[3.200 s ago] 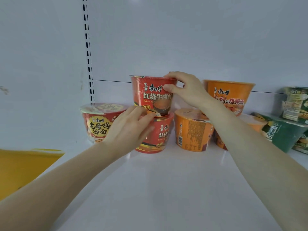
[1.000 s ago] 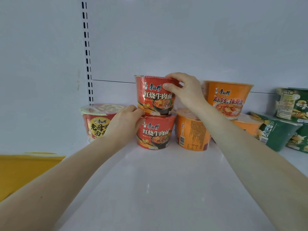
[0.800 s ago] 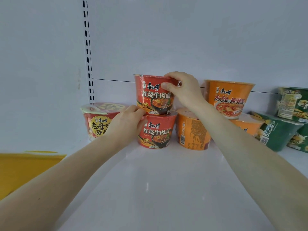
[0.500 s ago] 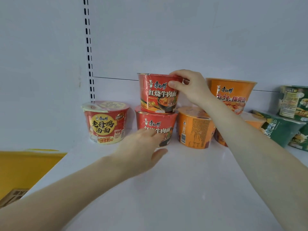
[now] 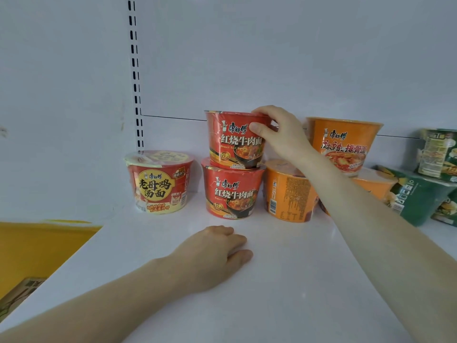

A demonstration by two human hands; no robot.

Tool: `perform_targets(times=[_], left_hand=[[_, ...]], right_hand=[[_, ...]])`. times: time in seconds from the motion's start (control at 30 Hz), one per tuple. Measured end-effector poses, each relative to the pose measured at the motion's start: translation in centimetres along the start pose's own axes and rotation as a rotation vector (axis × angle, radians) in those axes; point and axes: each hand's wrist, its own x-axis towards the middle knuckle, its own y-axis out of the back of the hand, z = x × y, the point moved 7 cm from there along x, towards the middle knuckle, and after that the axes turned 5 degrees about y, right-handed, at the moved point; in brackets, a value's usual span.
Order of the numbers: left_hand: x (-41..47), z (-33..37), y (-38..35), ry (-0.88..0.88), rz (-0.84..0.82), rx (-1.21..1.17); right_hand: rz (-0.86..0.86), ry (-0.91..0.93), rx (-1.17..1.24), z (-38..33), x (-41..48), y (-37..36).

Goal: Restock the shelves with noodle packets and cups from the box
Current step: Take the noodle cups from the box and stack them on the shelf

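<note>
Two red noodle cups are stacked at the back of the white shelf (image 5: 284, 280). My right hand (image 5: 279, 134) grips the rim of the upper red cup (image 5: 232, 142), which sits upright on the lower red cup (image 5: 231, 191). My left hand (image 5: 210, 256) rests palm down on the shelf in front of the stack, holding nothing, fingers loosely spread. A red and yellow cup (image 5: 158, 181) stands alone to the left of the stack.
Right of the stack are an orange cup (image 5: 286, 194) and a second orange cup (image 5: 343, 144) raised behind my forearm, then green cups (image 5: 420, 194) at the far right. A slotted upright (image 5: 136, 78) runs up the back wall. A cardboard box (image 5: 17, 293) shows below left.
My left hand let go of the lower red cup and drew back toward me onto the shelf. My right hand stays on the upper cup, which now sits squarely on the lower one.
</note>
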Motion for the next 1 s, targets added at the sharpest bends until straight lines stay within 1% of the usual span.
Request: perform_targets(times=[0.5,0.73,0.83,1.0], left_hand=[[-0.5,0.1,0.9,-0.028,0.092,-0.042],[-0.5,0.4,0.9,-0.027,0.056,-0.042],[-0.5,0.6,1.0,-0.029,0.05,-0.073],[-0.4,0.7,1.0,-0.045,0.041,-0.046]], right_hand=[[0.008,0.01,-0.008,0.1,-0.3,-0.4],[-0.009,0.026,-0.052,0.0,-0.4,-0.3],[-0.026,-0.01,-0.045,0.1,-0.5,-0.3],[0.009,-0.107,0.064,1.0,-1.4,0.9]])
